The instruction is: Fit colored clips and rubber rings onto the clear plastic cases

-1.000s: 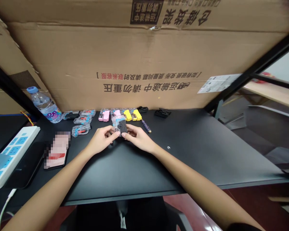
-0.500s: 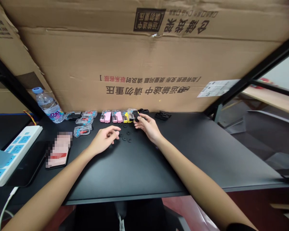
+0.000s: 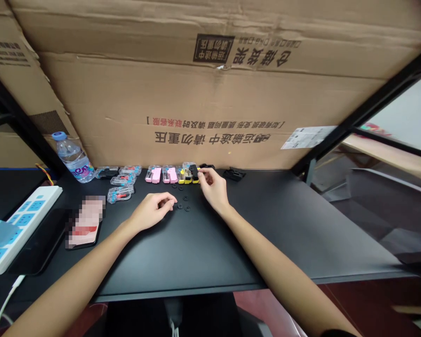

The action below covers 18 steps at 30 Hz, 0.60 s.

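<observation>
My right hand (image 3: 213, 188) is at the right end of a row of small plastic toys, its fingertips closed on the edge of a clear toy with a black part (image 3: 194, 173). That toy lies beside a yellow one (image 3: 186, 176), with a pink one (image 3: 172, 175) and another pink one (image 3: 156, 175) further left. Low over the table, my left hand (image 3: 152, 210) has its fingers curled and thumb and index together; what is between them, if anything, is hidden. Near its fingertips lie several small black rings (image 3: 185, 198).
Several clear toy shells (image 3: 121, 193) lie left of the row, near a water bottle (image 3: 76, 159). A phone (image 3: 86, 222) and a white power strip (image 3: 23, 224) are on the left. Black parts (image 3: 235, 174) lie at the back right. A cardboard sheet (image 3: 126, 93) walls the back.
My right hand has brought the clear-and-black toy down to the right end of the row. My left hand's fingers have drawn together beside the rings. The camera view has tilted slightly up.
</observation>
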Tool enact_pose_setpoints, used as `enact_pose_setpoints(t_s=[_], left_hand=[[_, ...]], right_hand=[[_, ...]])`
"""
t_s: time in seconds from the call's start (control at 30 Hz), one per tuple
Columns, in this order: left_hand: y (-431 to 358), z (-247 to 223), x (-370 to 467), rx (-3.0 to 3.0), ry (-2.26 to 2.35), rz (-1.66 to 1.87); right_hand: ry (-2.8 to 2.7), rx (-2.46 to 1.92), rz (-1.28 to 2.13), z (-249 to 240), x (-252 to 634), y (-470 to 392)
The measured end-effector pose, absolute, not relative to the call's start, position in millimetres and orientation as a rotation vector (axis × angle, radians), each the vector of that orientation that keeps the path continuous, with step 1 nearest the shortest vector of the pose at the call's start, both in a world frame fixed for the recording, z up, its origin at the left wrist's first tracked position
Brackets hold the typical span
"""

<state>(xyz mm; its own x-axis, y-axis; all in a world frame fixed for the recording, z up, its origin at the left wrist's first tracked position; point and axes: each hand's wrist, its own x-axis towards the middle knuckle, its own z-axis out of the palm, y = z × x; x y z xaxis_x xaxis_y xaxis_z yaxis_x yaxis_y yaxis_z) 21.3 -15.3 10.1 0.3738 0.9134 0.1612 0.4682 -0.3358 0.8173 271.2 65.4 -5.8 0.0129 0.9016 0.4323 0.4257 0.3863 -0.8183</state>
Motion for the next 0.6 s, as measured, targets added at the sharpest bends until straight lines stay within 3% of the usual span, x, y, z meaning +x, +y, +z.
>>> enact_pose_setpoints(t_s=[0.13,0.37,0.6], left_hand=[[-18.8,11.4,21.4,2.224,1.184,0.792],[-21.9,12.3,21.0,2.396,1.142,0.712],[-22.0,12.3,19.3,2.453,1.147,0.701]], right_hand=[[-2.027,-1.114,0.073,-4.2,259.6,52.0],[-2.179,-1.171,0.068,-27.9,254.6,61.0],[-2.004,-1.197,-0.006,-9.0,281.8,76.0]])
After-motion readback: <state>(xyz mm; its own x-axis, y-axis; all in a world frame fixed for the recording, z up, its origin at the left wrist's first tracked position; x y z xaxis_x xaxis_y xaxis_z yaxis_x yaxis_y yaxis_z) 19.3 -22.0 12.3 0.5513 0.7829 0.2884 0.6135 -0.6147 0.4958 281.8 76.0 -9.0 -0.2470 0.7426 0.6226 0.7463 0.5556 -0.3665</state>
